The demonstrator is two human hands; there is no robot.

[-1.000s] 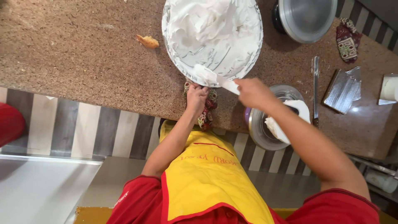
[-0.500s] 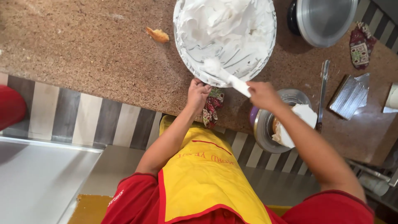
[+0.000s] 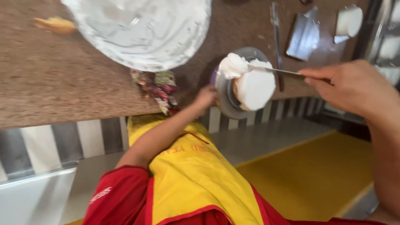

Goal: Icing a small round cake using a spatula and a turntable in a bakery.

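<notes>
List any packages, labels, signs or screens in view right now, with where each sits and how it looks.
No packages, signs or screens show.
Apron: yellow with red edging, worn over a red shirt, low in the view; red lettering across its chest.
Patterned cloth: crumpled at the counter edge below the white frosted cake; multicoloured print, too blurred to tell whether it bears a label.

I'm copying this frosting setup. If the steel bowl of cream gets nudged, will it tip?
Perhaps: the bowl overhangs the counter edge, so the left hand steadies it. The heaped cream probably weighs it down, yet looks soft enough to slump.
</notes>
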